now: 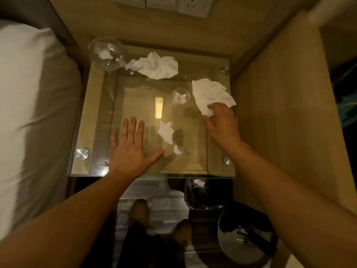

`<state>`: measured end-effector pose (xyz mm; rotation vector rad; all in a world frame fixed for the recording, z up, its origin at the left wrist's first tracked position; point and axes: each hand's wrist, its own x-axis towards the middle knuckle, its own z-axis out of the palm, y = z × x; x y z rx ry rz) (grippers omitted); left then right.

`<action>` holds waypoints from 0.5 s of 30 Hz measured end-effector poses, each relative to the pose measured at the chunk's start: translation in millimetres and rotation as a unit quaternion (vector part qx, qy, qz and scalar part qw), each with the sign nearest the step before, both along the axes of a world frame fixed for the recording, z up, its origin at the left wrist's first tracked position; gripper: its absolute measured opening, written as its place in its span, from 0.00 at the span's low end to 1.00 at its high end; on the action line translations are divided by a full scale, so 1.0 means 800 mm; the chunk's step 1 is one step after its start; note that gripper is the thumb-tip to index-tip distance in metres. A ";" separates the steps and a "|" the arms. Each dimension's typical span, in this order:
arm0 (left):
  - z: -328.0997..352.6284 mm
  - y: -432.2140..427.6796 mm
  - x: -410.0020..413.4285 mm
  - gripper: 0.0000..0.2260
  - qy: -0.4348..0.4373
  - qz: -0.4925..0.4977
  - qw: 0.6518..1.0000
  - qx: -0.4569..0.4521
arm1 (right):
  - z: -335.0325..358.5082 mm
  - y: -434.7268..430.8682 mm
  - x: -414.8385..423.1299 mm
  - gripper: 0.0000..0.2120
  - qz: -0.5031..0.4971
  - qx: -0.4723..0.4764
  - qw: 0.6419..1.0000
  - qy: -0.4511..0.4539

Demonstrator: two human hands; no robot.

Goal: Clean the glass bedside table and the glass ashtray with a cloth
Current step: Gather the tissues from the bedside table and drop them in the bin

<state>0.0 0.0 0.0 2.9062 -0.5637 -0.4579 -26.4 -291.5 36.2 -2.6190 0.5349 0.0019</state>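
The glass bedside table (100,120) fills the middle of the head view. My left hand (129,147) lies flat on its front left part, fingers spread, holding nothing. My right hand (222,122) pinches a white crumpled tissue (210,93) at the table's right side. A second crumpled tissue (156,65) lies at the back. The round glass ashtray (105,53) sits at the back left corner with white scraps in it. A small clear glass (180,96) with a scrap inside stands near the middle. Torn white scraps (166,131) lie between my hands.
A bed with a white pillow (29,93) borders the table's left. A wooden panel (280,113) stands at the right. Wall sockets (193,4) are behind. On the floor in front are a black-lined bin (204,192), a round bin lid (245,235) and my feet.
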 end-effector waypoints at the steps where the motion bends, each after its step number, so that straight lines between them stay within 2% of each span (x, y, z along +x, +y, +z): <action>1: 0.001 0.000 0.001 0.51 0.002 -0.002 1.000 0.008 | -0.003 -0.004 0.011 0.19 -0.005 -0.009 1.000 -0.006; 4: -0.003 0.001 0.002 0.50 -0.032 -0.003 0.999 0.016 | -0.002 -0.013 0.044 0.23 -0.021 -0.035 0.999 0.025; 8: -0.005 0.000 0.003 0.50 -0.035 -0.014 0.999 0.023 | -0.015 -0.021 0.072 0.25 0.004 -0.051 0.995 0.089; 12: -0.005 0.000 0.003 0.50 -0.031 -0.014 0.999 0.024 | -0.026 -0.025 0.078 0.20 -0.001 -0.068 0.994 0.083; 15: -0.005 0.000 0.003 0.50 -0.028 -0.012 0.999 0.025 | -0.034 -0.026 0.080 0.13 -0.023 -0.015 0.999 0.043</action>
